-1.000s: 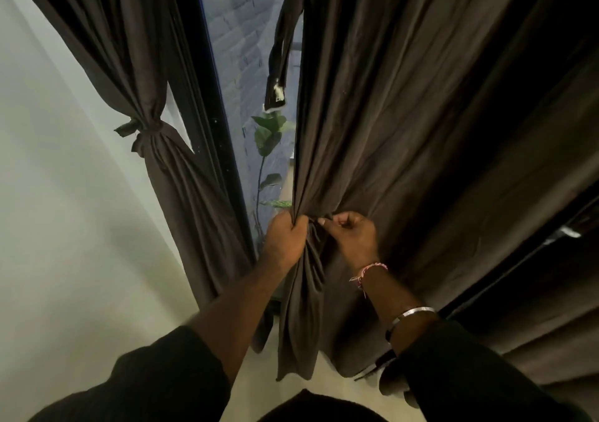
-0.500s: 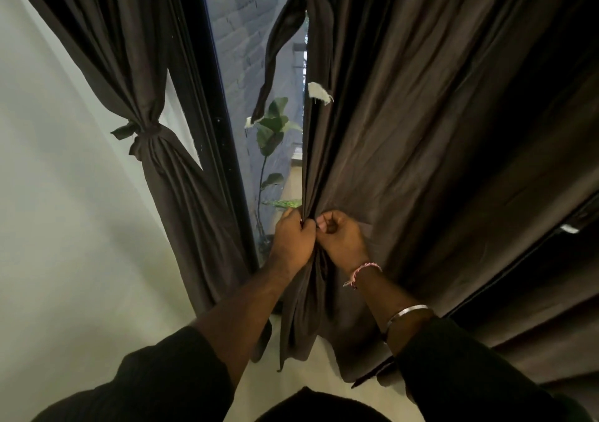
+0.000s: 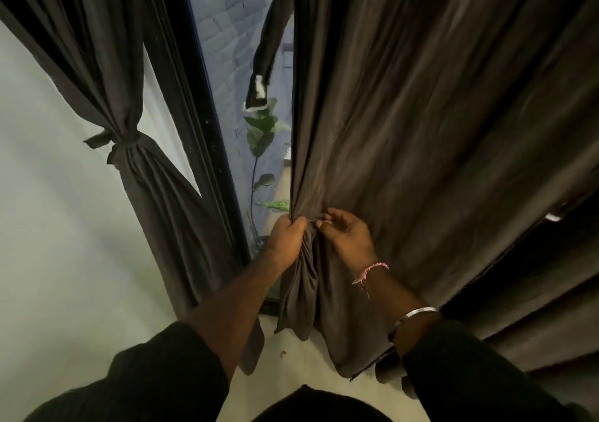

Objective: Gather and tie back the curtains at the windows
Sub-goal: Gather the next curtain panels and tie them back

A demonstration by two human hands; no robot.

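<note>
A wide dark brown curtain hangs on the right of the window. My left hand is clenched around a bunch of its left edge at waist height. My right hand pinches a fold of the same curtain right beside it, fingers bent. A dark tie-back strip with a white tag dangles from the curtain's edge above my hands. On the left, a second brown curtain is gathered and bound by a knotted tie.
A black window frame runs down between the two curtains. Behind the glass stand a leafy plant and a grey brick wall. A pale wall is on the left and a light floor lies below.
My hands have stayed on the right curtain's edge, taking in another fold. The dangling tie-back strip swung out and has dropped back against the edge. The view shifted slightly.
</note>
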